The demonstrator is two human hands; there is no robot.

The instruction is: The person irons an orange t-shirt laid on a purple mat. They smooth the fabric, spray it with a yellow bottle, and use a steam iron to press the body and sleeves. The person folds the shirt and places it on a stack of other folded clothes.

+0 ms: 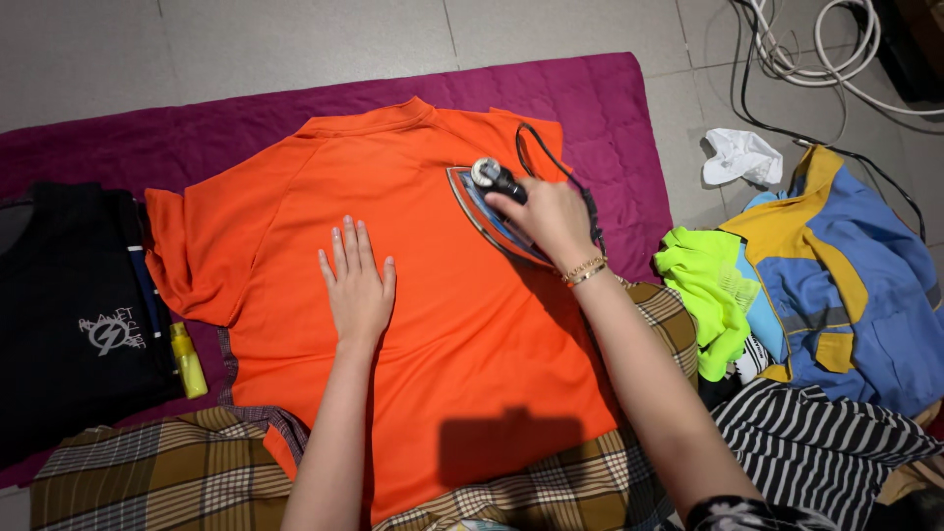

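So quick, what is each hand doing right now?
Left hand: open, flat on the orange shirt.
Right hand: closed, holding the iron by its handle.

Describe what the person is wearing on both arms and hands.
Both forearms are bare, with no gloves or rings that can be made out. The right hand has gold-coloured bangles at the wrist, and a dark sleeve with a pale floral print shows near the elbow. The left hand and its wrist wear nothing.

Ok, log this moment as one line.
left hand: flat on orange shirt | right hand: gripping iron on shirt | under: purple mat
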